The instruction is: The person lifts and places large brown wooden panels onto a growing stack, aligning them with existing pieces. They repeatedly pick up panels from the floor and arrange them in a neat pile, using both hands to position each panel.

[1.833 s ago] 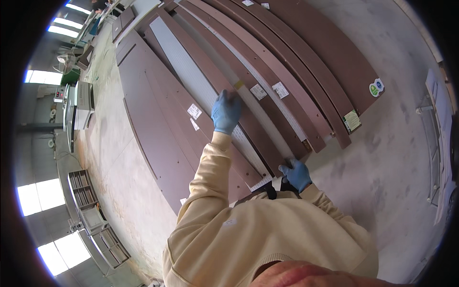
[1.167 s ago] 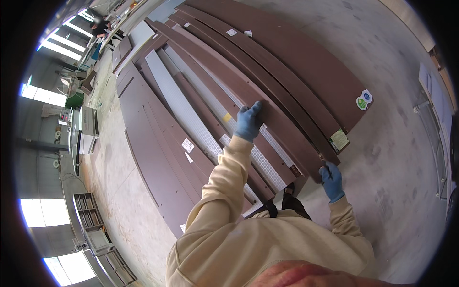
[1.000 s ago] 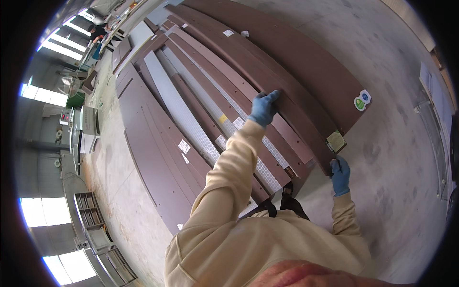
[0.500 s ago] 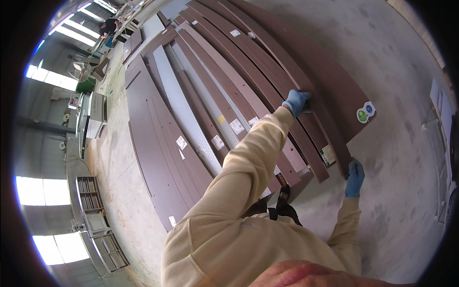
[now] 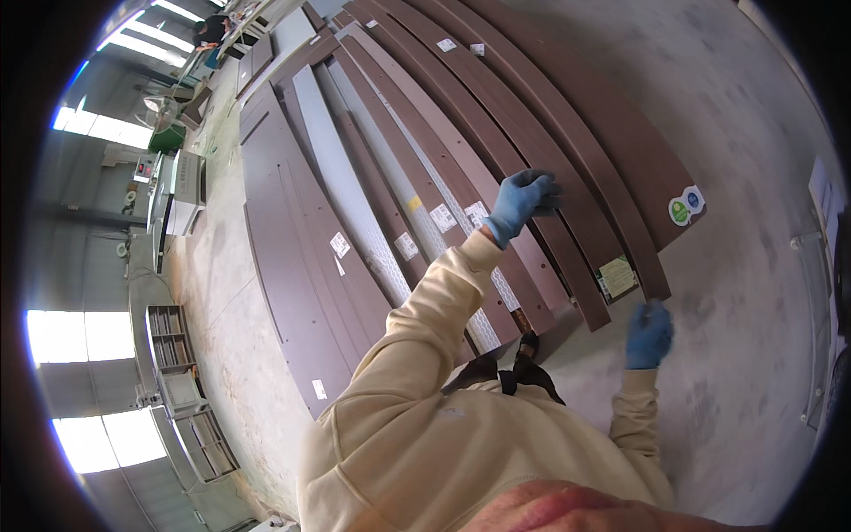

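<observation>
My left hand (image 5: 523, 204), in a blue glove, hovers over the long brown boards with its fingers loosely bent and apart, holding nothing. My right hand (image 5: 650, 339), also gloved in blue, is just off the near end of a narrow brown board (image 5: 612, 182); it looks open, though its fingers are slightly blurred. That board lies lengthwise on a wider brown panel (image 5: 660, 160) with a round green-and-blue sticker. Left of it runs another narrow brown board (image 5: 550, 182). Between their near ends shows a pale label (image 5: 618, 277).
More brown and grey panels (image 5: 306, 213) with white labels spread to the left. Grey concrete floor (image 5: 736, 319) lies to the right. Machines (image 5: 184, 191) and a shelf unit (image 5: 168, 337) stand far left. Another person (image 5: 211, 34) is at the upper left. My foot (image 5: 528, 342) is near the panel ends.
Both hands have let go of the narrow board, which has shifted right and now lies flatter. My left hand has moved left and down; my right hand has drawn back slightly from the board's end.
</observation>
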`<state>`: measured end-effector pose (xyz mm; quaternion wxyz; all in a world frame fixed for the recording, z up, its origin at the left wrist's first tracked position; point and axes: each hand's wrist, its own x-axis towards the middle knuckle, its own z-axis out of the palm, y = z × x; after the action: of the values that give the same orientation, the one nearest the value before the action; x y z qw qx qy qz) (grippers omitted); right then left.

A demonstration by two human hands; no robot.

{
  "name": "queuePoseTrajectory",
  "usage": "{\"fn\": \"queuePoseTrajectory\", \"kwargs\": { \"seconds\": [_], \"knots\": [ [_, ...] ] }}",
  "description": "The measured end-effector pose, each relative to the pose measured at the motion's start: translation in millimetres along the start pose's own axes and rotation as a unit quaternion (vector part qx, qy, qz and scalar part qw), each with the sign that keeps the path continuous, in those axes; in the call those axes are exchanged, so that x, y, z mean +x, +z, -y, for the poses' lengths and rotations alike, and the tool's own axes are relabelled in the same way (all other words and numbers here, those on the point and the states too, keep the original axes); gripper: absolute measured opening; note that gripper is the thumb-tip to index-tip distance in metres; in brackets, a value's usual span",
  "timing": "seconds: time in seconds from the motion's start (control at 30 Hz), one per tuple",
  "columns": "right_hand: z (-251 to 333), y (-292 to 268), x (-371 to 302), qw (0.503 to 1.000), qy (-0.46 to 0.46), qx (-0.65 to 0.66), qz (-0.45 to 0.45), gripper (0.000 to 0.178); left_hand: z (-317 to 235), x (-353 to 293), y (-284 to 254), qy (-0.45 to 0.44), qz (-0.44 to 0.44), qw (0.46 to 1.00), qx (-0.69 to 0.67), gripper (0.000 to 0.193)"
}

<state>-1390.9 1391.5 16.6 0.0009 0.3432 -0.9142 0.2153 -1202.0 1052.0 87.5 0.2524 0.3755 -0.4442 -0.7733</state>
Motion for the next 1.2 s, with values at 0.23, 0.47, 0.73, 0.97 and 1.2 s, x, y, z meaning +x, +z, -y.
{"fn": "queuePoseTrajectory", "kwargs": {
  "seconds": [0.23, 0.47, 0.73, 0.97, 1.2],
  "knots": [
    [11.9, 66.3, 3.3, 0.87, 0.212, 0.373, 0.243, 0.049, 26.2, -6.7, -18.5, -0.029, -0.013, 0.999, -0.011, 0.041],
    [51.5, 56.9, 13.9, 0.725, 0.323, 0.592, 0.141, 0.041, 32.2, 2.1, -35.8, -0.012, -0.019, 1.0, -0.021, 0.045],
    [89.2, -17.4, -18.5, 0.717, 0.231, 0.61, 0.245, 0.038, 6.5, 45.6, -51.5, -0.017, -0.042, 0.973, -0.225, 0.049],
    [130.9, 9.9, -78.9, 0.733, 0.179, 0.598, 0.27, 0.027, 9.8, 36.0, -97.8, -0.001, -0.077, 0.956, -0.283, 0.029],
    [156.3, 10.1, -126.2, 0.691, 0.206, 0.628, 0.294, 0.017, 15.6, -9.8, -128.8, 0.026, -0.117, 0.954, -0.273, 0.029]
  ]
}}
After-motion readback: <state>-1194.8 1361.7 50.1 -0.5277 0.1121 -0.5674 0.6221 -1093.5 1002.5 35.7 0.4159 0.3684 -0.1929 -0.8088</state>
